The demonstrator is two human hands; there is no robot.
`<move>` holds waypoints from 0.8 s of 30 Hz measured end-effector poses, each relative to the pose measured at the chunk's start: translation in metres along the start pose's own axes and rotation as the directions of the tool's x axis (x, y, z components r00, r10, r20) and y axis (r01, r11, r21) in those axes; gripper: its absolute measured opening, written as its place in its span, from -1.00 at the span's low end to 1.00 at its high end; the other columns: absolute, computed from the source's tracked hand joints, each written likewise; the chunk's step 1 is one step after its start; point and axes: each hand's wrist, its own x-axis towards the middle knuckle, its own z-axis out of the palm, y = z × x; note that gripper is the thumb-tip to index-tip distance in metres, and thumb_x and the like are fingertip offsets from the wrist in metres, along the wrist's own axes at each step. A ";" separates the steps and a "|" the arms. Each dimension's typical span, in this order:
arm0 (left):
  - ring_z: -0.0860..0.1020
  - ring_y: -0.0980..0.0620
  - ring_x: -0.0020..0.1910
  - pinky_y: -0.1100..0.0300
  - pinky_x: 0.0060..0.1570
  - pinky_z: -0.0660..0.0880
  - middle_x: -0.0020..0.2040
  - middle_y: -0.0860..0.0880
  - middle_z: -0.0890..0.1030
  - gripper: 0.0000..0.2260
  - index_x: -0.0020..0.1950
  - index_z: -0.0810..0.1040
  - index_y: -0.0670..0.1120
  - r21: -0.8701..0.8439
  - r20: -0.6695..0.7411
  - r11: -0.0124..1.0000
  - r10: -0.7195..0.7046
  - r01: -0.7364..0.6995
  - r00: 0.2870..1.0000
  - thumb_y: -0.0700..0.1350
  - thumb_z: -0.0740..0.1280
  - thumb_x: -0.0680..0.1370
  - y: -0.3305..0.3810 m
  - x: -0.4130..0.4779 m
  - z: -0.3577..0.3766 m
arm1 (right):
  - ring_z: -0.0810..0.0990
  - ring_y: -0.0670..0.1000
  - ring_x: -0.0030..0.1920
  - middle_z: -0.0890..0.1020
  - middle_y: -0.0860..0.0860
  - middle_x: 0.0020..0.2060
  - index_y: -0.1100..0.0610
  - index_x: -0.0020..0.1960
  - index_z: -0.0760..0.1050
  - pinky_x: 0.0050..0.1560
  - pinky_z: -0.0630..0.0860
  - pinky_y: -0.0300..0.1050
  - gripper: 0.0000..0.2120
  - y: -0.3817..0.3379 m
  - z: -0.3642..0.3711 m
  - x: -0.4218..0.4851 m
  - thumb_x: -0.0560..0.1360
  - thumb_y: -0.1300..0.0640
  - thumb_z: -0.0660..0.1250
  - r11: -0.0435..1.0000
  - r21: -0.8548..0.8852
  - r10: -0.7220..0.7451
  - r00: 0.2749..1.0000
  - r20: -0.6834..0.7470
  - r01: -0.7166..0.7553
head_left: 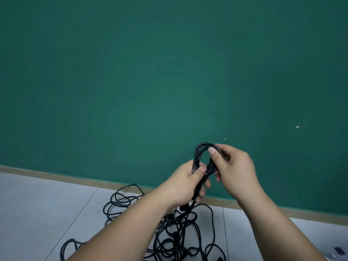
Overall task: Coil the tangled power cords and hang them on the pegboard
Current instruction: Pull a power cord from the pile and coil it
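Power cords (180, 219), thin and black, lie tangled on the tiled floor (37, 204) near the green wall (150, 72). Above them the left hand (184, 183) grips a looped bundle (195, 159) at its neck; the right hand (233, 166) pinches the loop's top.

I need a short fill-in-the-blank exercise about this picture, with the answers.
The plain painted wall is ____.
The tangled black power cords lie on the grey tiled ____.
The left hand and the right hand, ____ hands in all, grip one looped black cord bundle.
Answers: green; floor; two.
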 end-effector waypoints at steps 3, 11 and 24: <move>0.45 -0.03 -0.37 0.12 -0.40 0.42 -0.20 -0.10 0.57 -0.82 0.10 0.41 -0.12 0.068 0.059 0.998 -0.001 -0.003 0.998 -0.05 0.13 0.79 0.000 -0.003 0.000 | 0.58 -0.12 -0.38 0.64 -0.17 -0.40 -0.11 -0.02 0.67 -0.28 0.45 -0.16 -0.84 0.004 -0.006 0.003 0.57 -0.19 0.45 0.980 -0.196 -0.037 0.998 -0.041 0.029; 0.51 -0.09 -0.35 -0.07 -0.15 0.65 -0.25 -0.10 0.52 -0.66 0.15 0.46 -0.17 -0.296 0.230 0.952 -0.009 0.078 0.973 0.12 0.17 0.74 0.019 -0.018 -0.001 | 0.35 -0.01 -0.44 0.51 0.06 -0.33 0.02 -0.01 0.72 -0.48 0.30 -0.19 -0.87 -0.002 -0.014 0.002 0.56 -0.02 0.47 0.914 0.399 0.028 0.994 0.108 -0.069; 0.44 0.05 -0.33 0.16 -0.31 0.49 -0.25 -0.01 0.46 -0.86 0.19 0.57 -0.19 -0.388 0.134 0.919 -0.022 0.073 0.991 -0.15 0.30 0.71 0.008 -0.010 -0.013 | 0.65 0.10 -0.24 0.76 0.12 -0.07 0.09 0.15 0.68 -0.33 0.53 -0.12 -0.63 0.010 -0.002 -0.006 0.63 -0.16 0.28 0.917 0.348 0.108 0.960 0.257 -0.196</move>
